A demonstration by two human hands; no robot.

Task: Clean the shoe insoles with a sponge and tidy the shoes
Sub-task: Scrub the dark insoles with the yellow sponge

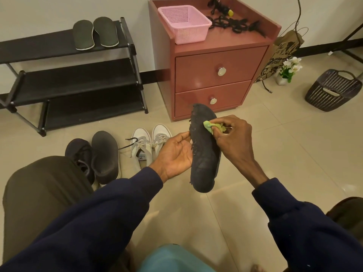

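Observation:
A worn black insole [203, 154] with a frayed left edge is held upright in front of me. My left hand [174, 154] grips its left edge from behind. My right hand [231, 134] pinches a small green-yellow sponge [209, 125] and presses it against the upper right part of the insole. Two dark insoles [96, 32] lie side by side on the top shelf of the black shoe rack [78, 83]. On the floor stand a pair of white sneakers [149, 144] and a black shoe [80, 156] with a dark grey insole [106, 156] beside it.
A red two-drawer cabinet [214, 75] stands behind the insole, carrying a pink basket [184, 23] and black laces [231, 24]. At the right are a paper bag [282, 54], a small flower pot [288, 71] and a dark woven basket [332, 91]. My knee [39, 193] fills the lower left.

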